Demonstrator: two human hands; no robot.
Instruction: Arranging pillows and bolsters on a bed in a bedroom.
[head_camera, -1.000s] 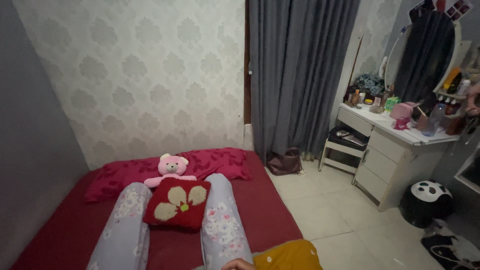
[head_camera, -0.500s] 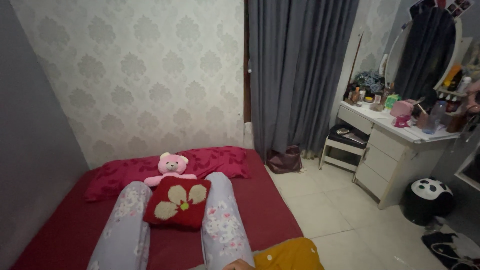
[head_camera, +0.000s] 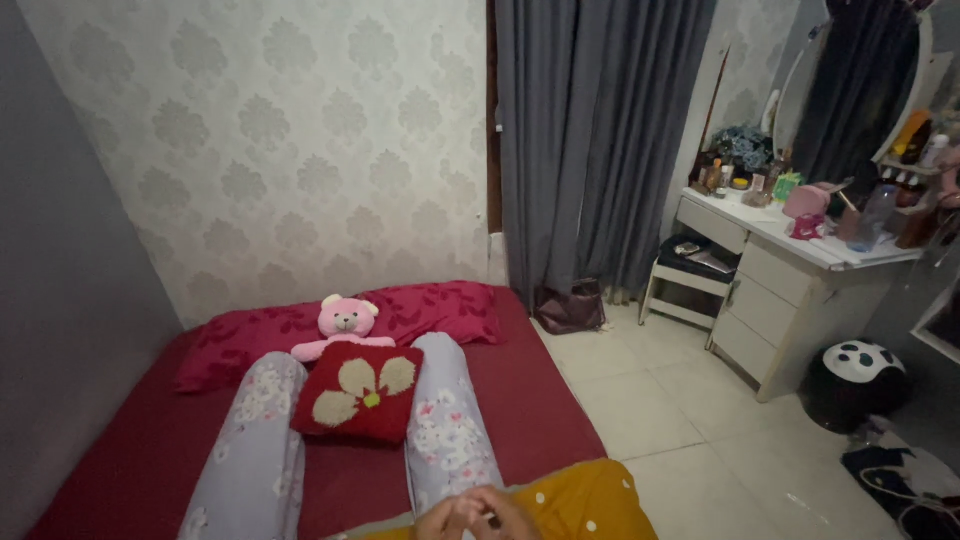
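Hands: both hands (head_camera: 470, 515) are meeting at the bottom edge, fingers curling together over a mustard dotted cloth (head_camera: 590, 500); which is left or right, and what each grip is holding, I cannot tell
Bed: a red bed (head_camera: 520, 400) is carrying two floral bolsters (head_camera: 450, 430), a red cushion (head_camera: 358, 392) and a pink teddy (head_camera: 343, 322)
Room: patterned wallpaper (head_camera: 280, 150), grey curtain (head_camera: 590, 140), pale tiled floor (head_camera: 680, 400)
Bench: a white bench (head_camera: 790, 300) is standing at right, crowded with bottles

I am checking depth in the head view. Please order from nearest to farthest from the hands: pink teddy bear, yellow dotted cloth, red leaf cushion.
1. yellow dotted cloth, beside the hands.
2. red leaf cushion, mid-bed.
3. pink teddy bear, against the pillow.
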